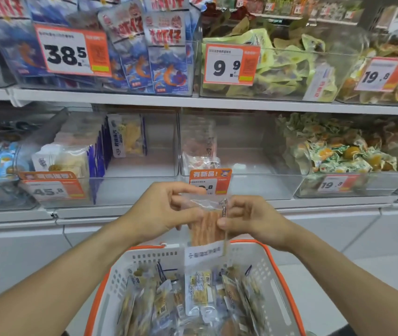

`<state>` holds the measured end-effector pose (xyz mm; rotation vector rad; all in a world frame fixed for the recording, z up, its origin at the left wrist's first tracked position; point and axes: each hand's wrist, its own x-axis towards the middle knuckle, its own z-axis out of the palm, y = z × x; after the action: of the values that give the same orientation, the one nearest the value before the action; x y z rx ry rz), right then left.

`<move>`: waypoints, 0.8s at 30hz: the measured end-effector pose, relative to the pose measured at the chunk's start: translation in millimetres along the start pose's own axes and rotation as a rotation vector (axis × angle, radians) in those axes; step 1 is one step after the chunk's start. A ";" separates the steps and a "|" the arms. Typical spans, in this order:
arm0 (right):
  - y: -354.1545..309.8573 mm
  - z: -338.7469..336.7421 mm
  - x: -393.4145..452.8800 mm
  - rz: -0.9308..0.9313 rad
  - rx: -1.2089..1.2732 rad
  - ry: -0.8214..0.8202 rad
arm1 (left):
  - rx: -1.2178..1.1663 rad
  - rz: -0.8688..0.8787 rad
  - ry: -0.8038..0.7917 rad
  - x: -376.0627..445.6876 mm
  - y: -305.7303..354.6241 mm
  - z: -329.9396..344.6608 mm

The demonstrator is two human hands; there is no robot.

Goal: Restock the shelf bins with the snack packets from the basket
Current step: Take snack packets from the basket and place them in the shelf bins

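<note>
Between the 2 hands, a clear packet of orange snack strips [207,229] hangs over the basket [278,282], left hand [166,212] and right hand [246,217] pinching its top edge, likely squaring it for the near-empty bin [239,183] just ahead.

**Bright, even store light; soft focus and wide-angle bend**

Light is bright and diffuse, with only faint shadows under the shelf edge [193,103]. Pale glare hazes the clear bins [236,185]. The whole frame is slightly soft; the packets in the near basket [283,282] smear. Shelf lines bow toward the left and right edges.
</note>
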<state>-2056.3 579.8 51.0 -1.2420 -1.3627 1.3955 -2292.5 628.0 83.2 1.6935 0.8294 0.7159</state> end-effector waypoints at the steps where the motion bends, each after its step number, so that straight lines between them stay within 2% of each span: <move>1: -0.6 2.8 3.8 -0.033 -0.017 0.029 | -0.004 0.029 0.058 3.5 0.8 2.0; 4: -14.5 2.8 11.5 -0.277 -0.222 0.266 | 0.038 0.132 0.301 13.6 0.1 1.9; 7: -39.7 -4.5 18.3 -0.603 -0.462 0.604 | 0.465 0.241 0.568 31.7 -7.1 -11.4; 8: -48.4 -8.3 22.4 -0.675 -0.486 0.686 | 0.585 0.248 0.593 38.6 -12.2 -15.0; 10: -62.5 -20.5 38.6 -0.689 -0.577 0.770 | 0.700 0.186 0.513 50.3 -24.6 -15.1; 11: -64.6 -30.7 52.4 -0.612 -0.648 0.769 | 0.722 0.146 0.463 54.6 -31.8 -10.2; 13: -63.8 -50.7 84.7 -0.316 -0.749 0.689 | 0.746 0.108 0.473 61.3 -46.4 2.8; 16: -53.4 -64.1 126.7 0.096 -0.542 0.466 | 0.881 0.130 0.616 72.0 -65.0 14.8; 18: -48.1 -62.6 144.9 0.250 -0.554 0.363 | 1.035 0.184 0.695 79.9 -76.8 18.4; 22: -47.6 -56.4 173.9 0.474 -1.025 0.183 | 1.112 0.285 0.813 92.0 -91.6 17.3; 24: -46.0 -51.5 181.6 0.529 -1.125 0.149 | 1.108 0.304 0.835 93.7 -94.9 19.5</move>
<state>-2044.7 771.5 80.2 -2.5087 -1.8535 0.7351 -2239.4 711.5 -8.2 2.5545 1.7939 1.3656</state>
